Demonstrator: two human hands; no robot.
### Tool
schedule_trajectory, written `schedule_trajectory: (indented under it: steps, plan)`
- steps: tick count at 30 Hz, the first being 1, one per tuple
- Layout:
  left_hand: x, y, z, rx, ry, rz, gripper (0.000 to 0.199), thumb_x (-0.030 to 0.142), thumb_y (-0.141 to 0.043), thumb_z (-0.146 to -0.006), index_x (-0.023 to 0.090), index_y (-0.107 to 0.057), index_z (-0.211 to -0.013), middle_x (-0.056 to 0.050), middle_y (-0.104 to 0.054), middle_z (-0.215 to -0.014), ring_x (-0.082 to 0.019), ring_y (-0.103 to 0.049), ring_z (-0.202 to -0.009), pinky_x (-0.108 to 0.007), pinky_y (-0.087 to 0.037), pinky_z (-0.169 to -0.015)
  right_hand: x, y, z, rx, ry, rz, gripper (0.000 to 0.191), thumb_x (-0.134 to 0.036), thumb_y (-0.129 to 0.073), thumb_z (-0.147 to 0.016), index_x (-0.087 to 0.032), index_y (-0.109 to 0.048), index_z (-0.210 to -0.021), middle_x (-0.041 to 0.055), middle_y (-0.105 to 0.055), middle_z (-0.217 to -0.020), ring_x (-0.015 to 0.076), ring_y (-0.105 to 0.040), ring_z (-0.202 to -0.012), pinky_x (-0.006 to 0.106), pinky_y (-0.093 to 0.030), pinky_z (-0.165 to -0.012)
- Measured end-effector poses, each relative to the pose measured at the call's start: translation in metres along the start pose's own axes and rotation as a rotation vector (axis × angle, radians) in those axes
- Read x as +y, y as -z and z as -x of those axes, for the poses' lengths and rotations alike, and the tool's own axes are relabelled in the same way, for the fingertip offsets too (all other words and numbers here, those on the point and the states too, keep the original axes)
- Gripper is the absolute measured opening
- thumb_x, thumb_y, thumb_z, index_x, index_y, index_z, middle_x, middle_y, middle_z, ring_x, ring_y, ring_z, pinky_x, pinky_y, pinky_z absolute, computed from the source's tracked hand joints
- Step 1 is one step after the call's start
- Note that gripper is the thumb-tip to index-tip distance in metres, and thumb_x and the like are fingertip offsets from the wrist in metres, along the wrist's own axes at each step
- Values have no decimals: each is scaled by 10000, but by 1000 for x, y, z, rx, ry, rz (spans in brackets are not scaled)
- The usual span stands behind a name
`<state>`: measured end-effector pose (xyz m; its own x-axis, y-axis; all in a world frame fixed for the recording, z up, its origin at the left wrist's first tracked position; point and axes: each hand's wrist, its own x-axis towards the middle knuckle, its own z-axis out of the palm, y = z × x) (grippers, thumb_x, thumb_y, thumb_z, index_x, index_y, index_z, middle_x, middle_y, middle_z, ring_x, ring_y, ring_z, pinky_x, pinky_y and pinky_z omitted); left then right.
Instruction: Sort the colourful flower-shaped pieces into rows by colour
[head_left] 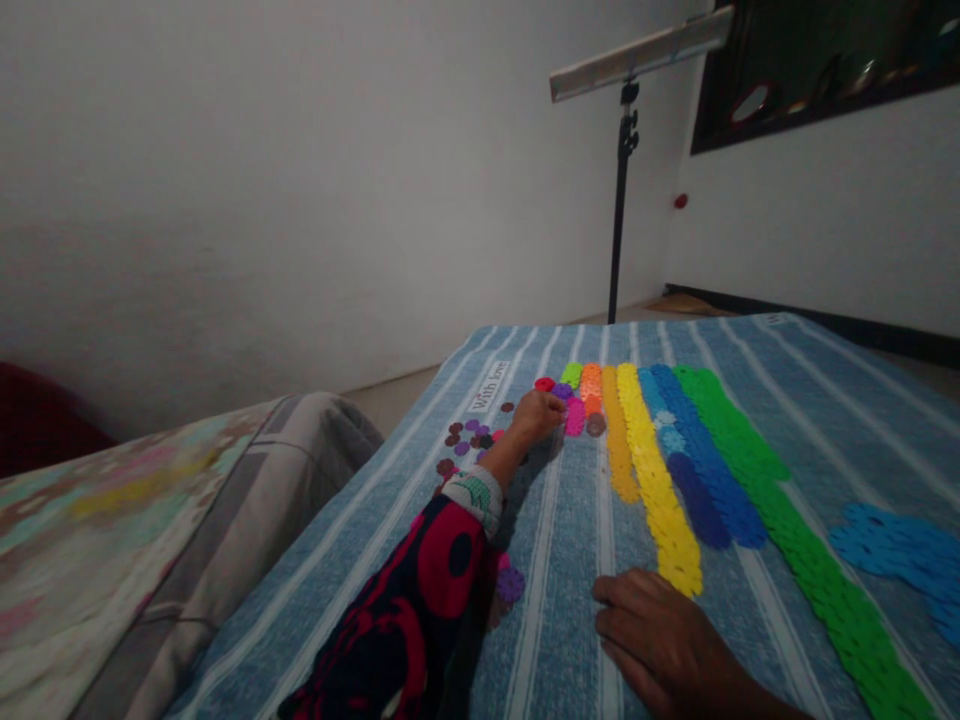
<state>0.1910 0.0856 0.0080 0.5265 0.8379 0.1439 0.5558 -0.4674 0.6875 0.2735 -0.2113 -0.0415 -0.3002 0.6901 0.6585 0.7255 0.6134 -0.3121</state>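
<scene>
Right of centre, my left hand (538,415) pinches, hold unclear, beside the pink discs (574,418), their row running upward; my right hand (664,632), loosely open, no hold visible, lies farther, lower right

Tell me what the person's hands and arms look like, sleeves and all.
The left hand is ungloved, below it a pale cuff with green marks and a dark sleeve with pinkish-red rounded shapes. The right hand is ungloved, no sleeve showing.

a homelike room, striped blue cloth (862,440) (printed "with love"), patterned fabric (135,500) alongside, plain pale walls (300,200)
</scene>
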Motion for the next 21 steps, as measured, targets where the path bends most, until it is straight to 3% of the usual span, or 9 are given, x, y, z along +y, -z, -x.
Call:
schedule_trajectory:
  steps: [4, 12, 21]
  plan:
    - [-6, 29, 19, 49, 38, -50, 163, 148, -622, -665, 154, -762, -748, -7, -690, -675, -156, -606, -689, -253, -442, -646, -2, 3, 0, -24, -12, -6, 213, -46, -469, -849, -200, -613, -825, 44, -691, -886, 158, -595, -736, 275, -456, -663]
    - [-46, 93, 92, 35, 159, -54, 113, 184, -612, -648, 162, -723, -655, 13, -648, -585, -131, -565, -584, -235, -408, -572, -2, 3, 6, -60, -14, 9, 234, -70, -452, -905, -195, -647, -933, 64, -699, -964, 172, -632, -816, 303, -509, -723]
    - [-78, 133, 172, 174, 285, 3, 148, 276, -625, -611, 154, -706, -634, 14, -623, -555, -141, -552, -581, -252, -408, -585, 0, 3, 9, -63, 5, 39, 231, -105, -466, -928, -206, -674, -913, 77, -718, -984, 173, -677, -869, 301, -552, -744]
